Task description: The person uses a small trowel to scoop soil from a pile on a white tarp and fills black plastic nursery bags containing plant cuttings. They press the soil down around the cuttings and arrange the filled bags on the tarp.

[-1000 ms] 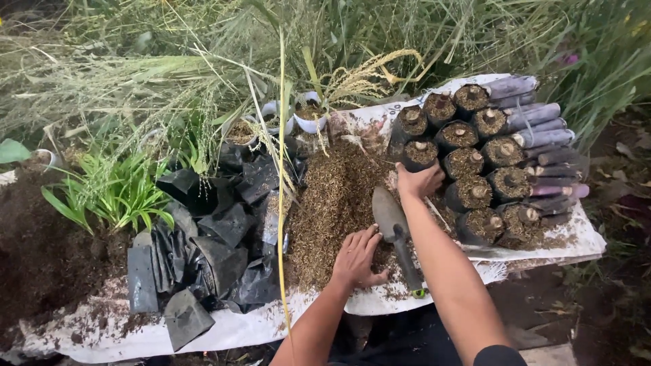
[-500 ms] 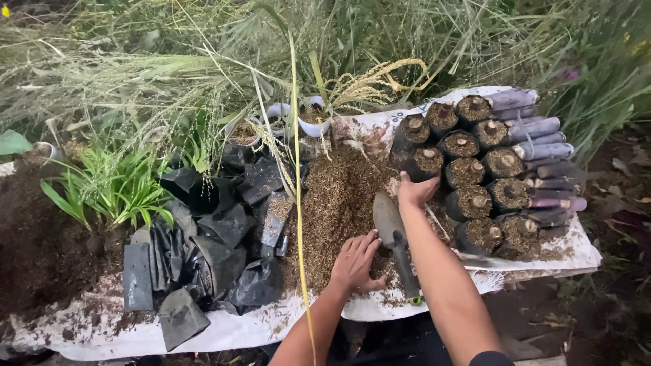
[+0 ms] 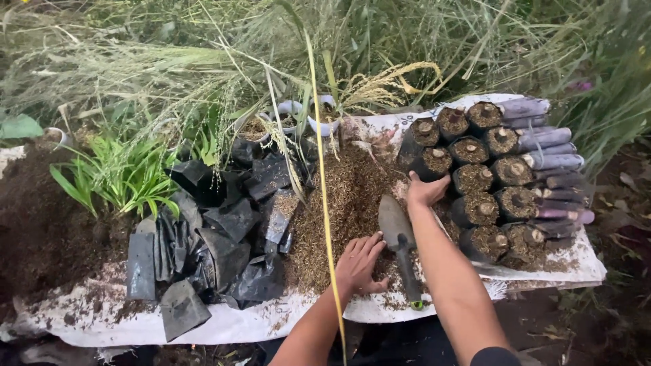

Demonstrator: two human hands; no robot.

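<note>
Your right hand (image 3: 426, 191) reaches across the white plastic sheet surface (image 3: 237, 325), fingers curled loosely against the nearest filled black nursery bag (image 3: 434, 161). Whether they truly grip it, I cannot tell. Your left hand (image 3: 357, 263) lies flat and open on the heap of brown husk-and-soil mix (image 3: 339, 203), holding nothing.

Risks, as I judge them:
- The bag at your right hand sits at the edge of a tightly packed cluster. A pull or push there could tip its neighbours and spill their fill.
- The metal hand trowel with a dark handle (image 3: 399, 237) lies between your forearms, blade toward the heap. Your right arm could knock it off the sheet's near edge.
- A long yellow grass stem (image 3: 324, 203) hangs across your view and may hide your left hand.

Count:
- Filled black bags: about eleven visible, each with a cutting stub; some are partly hidden.
- Purple cane stalks (image 3: 549, 159): a stacked bundle, roughly eight ends showing.
- Trowel: one.
- Empty black plastic bags (image 3: 203, 251): a loose pile, too jumbled to count.
- Small white pots (image 3: 291, 108): about three.
</note>
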